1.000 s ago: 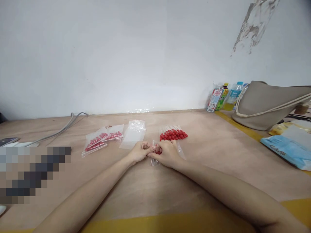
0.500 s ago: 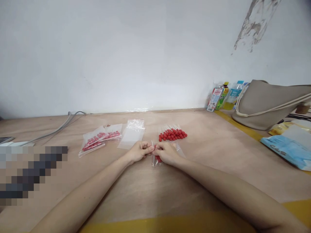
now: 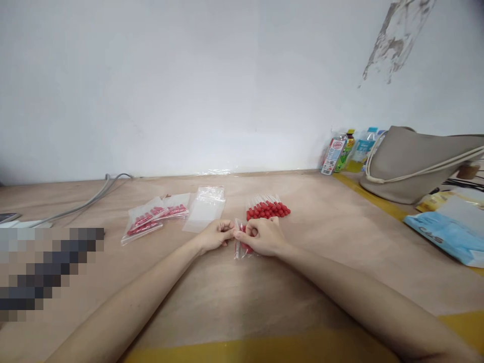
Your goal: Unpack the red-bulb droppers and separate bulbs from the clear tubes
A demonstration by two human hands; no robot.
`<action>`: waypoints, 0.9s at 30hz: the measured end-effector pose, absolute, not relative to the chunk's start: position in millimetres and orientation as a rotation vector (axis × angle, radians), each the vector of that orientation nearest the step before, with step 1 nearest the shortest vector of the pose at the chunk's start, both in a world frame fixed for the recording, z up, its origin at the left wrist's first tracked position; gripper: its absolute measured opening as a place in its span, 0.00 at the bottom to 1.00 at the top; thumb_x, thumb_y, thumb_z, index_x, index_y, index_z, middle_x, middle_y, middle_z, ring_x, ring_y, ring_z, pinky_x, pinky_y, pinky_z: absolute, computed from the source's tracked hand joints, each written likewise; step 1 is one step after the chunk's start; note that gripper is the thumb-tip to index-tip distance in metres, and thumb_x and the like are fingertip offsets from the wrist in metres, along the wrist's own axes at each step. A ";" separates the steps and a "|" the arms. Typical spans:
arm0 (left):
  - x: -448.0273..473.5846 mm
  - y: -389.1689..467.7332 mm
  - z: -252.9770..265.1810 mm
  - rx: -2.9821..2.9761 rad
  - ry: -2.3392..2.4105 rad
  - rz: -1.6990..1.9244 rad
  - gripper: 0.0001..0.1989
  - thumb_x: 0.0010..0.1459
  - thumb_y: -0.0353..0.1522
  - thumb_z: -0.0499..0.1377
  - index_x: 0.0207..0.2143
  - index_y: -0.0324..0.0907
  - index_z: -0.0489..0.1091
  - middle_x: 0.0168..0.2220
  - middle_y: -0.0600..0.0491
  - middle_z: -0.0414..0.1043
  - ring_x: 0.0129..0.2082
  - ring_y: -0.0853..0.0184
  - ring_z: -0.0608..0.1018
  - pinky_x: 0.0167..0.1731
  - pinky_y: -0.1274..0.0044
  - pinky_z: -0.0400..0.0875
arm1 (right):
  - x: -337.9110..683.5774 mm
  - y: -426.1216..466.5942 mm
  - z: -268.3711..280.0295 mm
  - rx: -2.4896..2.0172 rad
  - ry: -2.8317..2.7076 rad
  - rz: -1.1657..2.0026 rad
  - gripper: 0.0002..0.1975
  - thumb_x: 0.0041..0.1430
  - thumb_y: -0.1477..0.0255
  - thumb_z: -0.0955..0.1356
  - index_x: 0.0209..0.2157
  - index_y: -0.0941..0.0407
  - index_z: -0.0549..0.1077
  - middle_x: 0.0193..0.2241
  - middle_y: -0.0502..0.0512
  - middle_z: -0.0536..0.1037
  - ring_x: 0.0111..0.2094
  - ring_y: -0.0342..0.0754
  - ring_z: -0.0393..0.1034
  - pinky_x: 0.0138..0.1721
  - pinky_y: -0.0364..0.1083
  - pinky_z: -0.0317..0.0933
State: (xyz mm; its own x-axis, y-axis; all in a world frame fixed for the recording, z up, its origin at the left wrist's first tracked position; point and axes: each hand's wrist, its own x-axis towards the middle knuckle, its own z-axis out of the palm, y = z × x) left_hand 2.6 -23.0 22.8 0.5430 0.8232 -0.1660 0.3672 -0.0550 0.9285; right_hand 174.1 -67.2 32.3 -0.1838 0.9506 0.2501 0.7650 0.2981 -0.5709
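Observation:
Both hands meet at a small clear zip bag (image 3: 238, 250) with red-tipped sticks inside, low over the table. My left hand (image 3: 216, 236) pinches the bag's edge from the left with thumb and fingers. On the other side, my right hand (image 3: 264, 236) is closed on the same bag and covers much of it. Just behind the right hand lies a pile of red-tipped white sticks (image 3: 268, 207), tips toward me. Flat empty zip bags (image 3: 204, 209) rest behind my left hand. Further left are several filled zip bags (image 3: 145, 219), overlapping one another.
At the right stand a taupe bag (image 3: 404, 161), a carton (image 3: 333, 155) and bottles (image 3: 363, 151) against the wall. A blue packet (image 3: 442, 234) lies in front of them. Grey cables (image 3: 91, 199) run along the left back. Yellow tape (image 3: 234, 350) marks the near edge.
My right hand has shifted slightly and its fingers have lifted and curled, with the thumb now at the bag's left edge. My left hand is almost where it was.

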 end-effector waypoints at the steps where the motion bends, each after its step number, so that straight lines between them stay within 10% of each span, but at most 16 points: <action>1: 3.1 -23.7 23.4 1.653 1.019 0.492 0.22 0.43 0.50 0.58 0.25 0.38 0.63 0.21 0.60 0.59 0.20 0.77 0.60 0.21 0.84 0.55 | 172.0 -67.9 33.3 -1.501 -2.069 0.394 0.21 0.51 0.55 0.64 0.16 0.57 0.66 0.16 0.45 0.69 0.22 0.40 0.61 0.39 0.48 0.45; 8: 3.2 -24.9 25.5 1.685 1.014 0.465 0.24 0.43 0.51 0.58 0.27 0.38 0.66 0.23 0.58 0.62 0.22 0.76 0.61 0.21 0.84 0.55 | 161.7 -65.7 32.5 -1.502 -2.176 0.380 0.17 0.54 0.64 0.63 0.17 0.57 0.68 0.18 0.48 0.72 0.24 0.41 0.63 0.37 0.47 0.46; 18: 3.2 -26.9 25.2 1.737 0.944 0.505 0.23 0.45 0.51 0.57 0.25 0.38 0.62 0.23 0.59 0.58 0.21 0.77 0.60 0.18 0.85 0.56 | 165.8 -53.9 15.1 -1.298 -1.759 1.135 0.12 0.46 0.68 0.65 0.15 0.57 0.63 0.13 0.46 0.67 0.16 0.38 0.60 0.19 0.39 0.52; 27: -1.2 -26.6 18.4 1.800 1.089 0.685 0.19 0.45 0.46 0.58 0.27 0.40 0.60 0.21 0.59 0.59 0.19 0.75 0.63 0.16 0.84 0.59 | 182.5 -65.4 19.2 -1.094 -1.678 1.158 0.18 0.52 0.60 0.63 0.16 0.57 0.63 0.17 0.49 0.70 0.21 0.42 0.66 0.24 0.41 0.57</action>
